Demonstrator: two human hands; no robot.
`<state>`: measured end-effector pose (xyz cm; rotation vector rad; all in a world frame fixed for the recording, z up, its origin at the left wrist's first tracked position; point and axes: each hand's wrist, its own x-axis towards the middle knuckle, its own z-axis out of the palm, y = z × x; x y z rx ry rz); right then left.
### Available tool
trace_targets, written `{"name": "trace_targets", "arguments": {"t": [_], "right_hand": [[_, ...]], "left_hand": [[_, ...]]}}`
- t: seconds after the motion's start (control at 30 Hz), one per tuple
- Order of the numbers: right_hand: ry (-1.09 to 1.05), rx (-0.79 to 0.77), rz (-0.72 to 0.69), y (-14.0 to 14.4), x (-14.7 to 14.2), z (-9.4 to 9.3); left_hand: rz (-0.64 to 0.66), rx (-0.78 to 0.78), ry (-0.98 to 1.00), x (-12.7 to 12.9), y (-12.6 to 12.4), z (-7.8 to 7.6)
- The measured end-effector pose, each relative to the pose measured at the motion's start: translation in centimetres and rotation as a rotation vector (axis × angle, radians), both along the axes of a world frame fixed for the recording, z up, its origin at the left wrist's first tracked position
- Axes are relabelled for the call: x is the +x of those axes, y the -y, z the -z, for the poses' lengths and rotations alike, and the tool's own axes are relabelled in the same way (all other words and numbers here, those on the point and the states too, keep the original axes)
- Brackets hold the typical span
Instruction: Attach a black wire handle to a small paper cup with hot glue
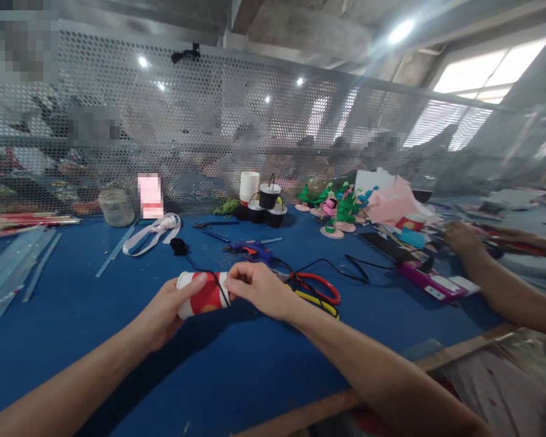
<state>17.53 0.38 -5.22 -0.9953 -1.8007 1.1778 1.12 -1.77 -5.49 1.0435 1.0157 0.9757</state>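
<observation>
A red and white paper cup (pixel 205 294) lies on its side in my left hand (pixel 166 309), whose fingers and thumb wrap round it. Black cord (pixel 222 287) runs around the cup near its right end and trails back to a small black ball of yarn (pixel 179 246) on the table. At that same end, my right hand (pixel 257 288) is closed in a pinch against the cup's edge. What its fingertips hold is hidden. Behind my right hand lies a blue glue gun (pixel 250 249), and scissors with red and yellow handles (pixel 321 291) are beside my wrist.
On the blue table (pixel 236 376), glue sticks (pixel 20 267) lie at left near a plastic jar (pixel 116 207). Stacked cups (pixel 249 187), small black buckets (pixel 270 197) and green figures (pixel 346 206) stand at the back. A purple power strip (pixel 430 282) is at right, near a co-worker's hand (pixel 466 243).
</observation>
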Motion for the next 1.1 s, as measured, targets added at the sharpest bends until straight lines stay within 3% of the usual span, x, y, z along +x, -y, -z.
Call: {"name": "trace_targets", "arguments": {"t": [0.13,0.2,0.33,0.43,0.5,0.57,0.63,0.7,0.77,0.8,0.9,1.1], "right_hand": [[0.118,0.375,0.169,0.0,0.2,0.2],[0.100,0.435,0.113,0.2,0.2,0.3],[0.114,0.401,-0.134,1.3,-0.4,0.4],[0.110,0.425,-0.192,2.0,-0.9,0.3],[0.094,0.449,-0.134,1.6,-0.8,0.2],[0.111,0.455,0.016,0.3,-0.1,-0.1],[0.223,0.431,0.245,-1.8,1.2,-0.5],[0.464,0.397,0.438,-4.3,2.8,-0.9],[0.788,0.253,0.427,-6.5,4.1,-1.0],[0.844,0.201,0.396,-7.4,4.5,-0.8],[0.897,0.111,0.342,-9.1,4.6,0.3],[0.849,0.082,0.422,-9.7,3.8,2.1]], "left_hand": [[-0.046,-0.005,0.014,0.0,0.0,0.1],[-0.062,0.028,-0.007,0.0,0.1,0.3],[-0.082,0.072,-0.066,0.3,0.3,0.8],[-0.081,0.088,-0.107,0.3,0.3,1.1],[-0.088,0.083,-0.109,0.3,0.2,1.1],[-0.112,0.066,-0.120,0.2,0.2,1.1],[-0.144,0.051,-0.138,0.1,0.1,0.9],[-0.159,0.047,-0.150,0.0,0.0,0.8],[-0.157,0.057,-0.154,0.0,0.0,0.7],[-0.152,0.065,-0.160,0.0,0.0,0.7],[-0.149,0.073,-0.171,0.0,0.1,0.4],[-0.163,0.019,-0.120,0.2,0.3,-0.5]]}}
